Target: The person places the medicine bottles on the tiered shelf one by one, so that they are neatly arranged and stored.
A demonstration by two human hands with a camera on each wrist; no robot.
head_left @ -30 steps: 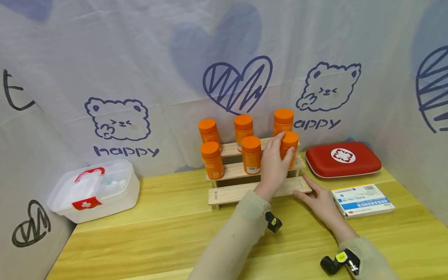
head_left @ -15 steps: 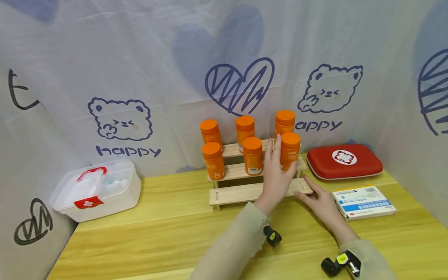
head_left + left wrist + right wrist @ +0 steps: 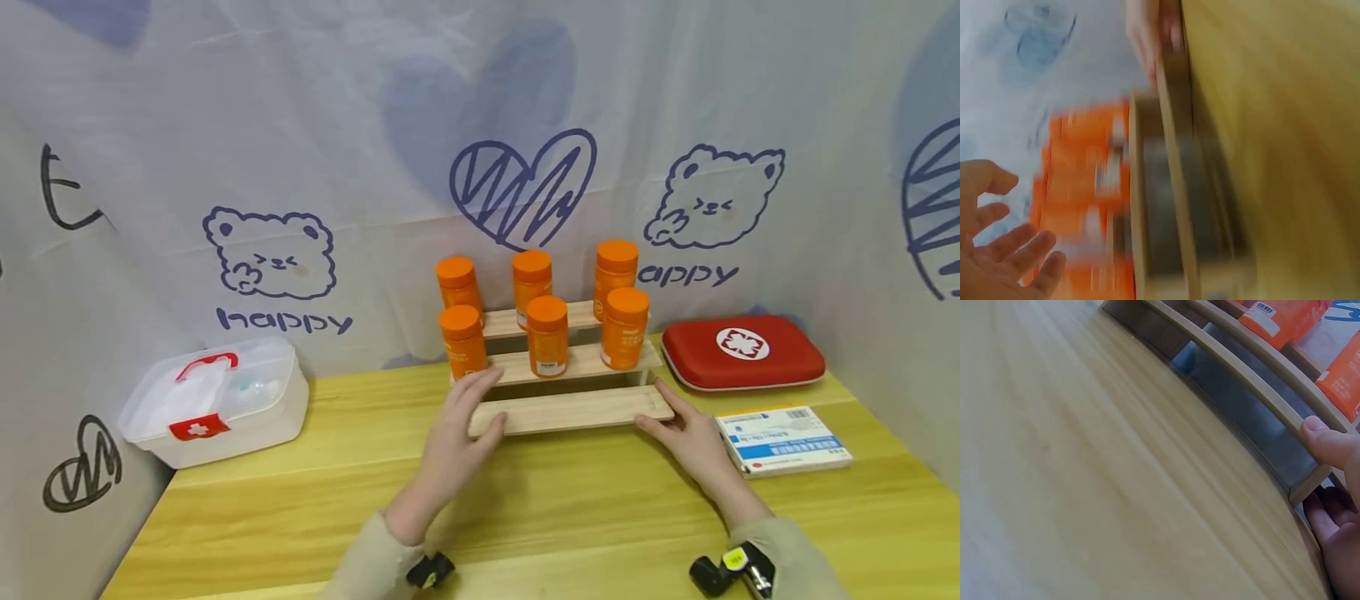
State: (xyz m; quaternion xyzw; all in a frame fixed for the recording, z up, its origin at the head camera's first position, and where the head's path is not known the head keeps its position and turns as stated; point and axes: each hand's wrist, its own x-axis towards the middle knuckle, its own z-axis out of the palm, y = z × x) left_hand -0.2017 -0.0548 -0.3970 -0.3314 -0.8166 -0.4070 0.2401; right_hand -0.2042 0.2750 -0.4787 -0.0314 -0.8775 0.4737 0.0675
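Note:
A three-step wooden display rack [image 3: 573, 410] stands in the middle of the head view. Orange bottles with orange caps fill its upper two steps, among them a front right bottle [image 3: 624, 329] and a front middle bottle [image 3: 547, 337]. My left hand [image 3: 453, 442], fingers spread and loosely bent, is at the left end of the lowest step; in the left wrist view the palm and fingers [image 3: 1038, 253] show nothing held. My right hand [image 3: 690, 446] grips that step's right end, its thumb [image 3: 1325, 440] on the front edge and its other fingers round the end.
Right of the rack lie a red zip case [image 3: 742, 354] with a white emblem and a white-and-blue medicine box [image 3: 783, 442], close to my right hand. A translucent first-aid box [image 3: 255, 417] sits far left. A printed cloth [image 3: 375, 167] hangs behind the wooden table [image 3: 570, 508].
My left hand has let go of the front right bottle and moved left and down to the rack's left end. My right hand keeps its grip on the right end.

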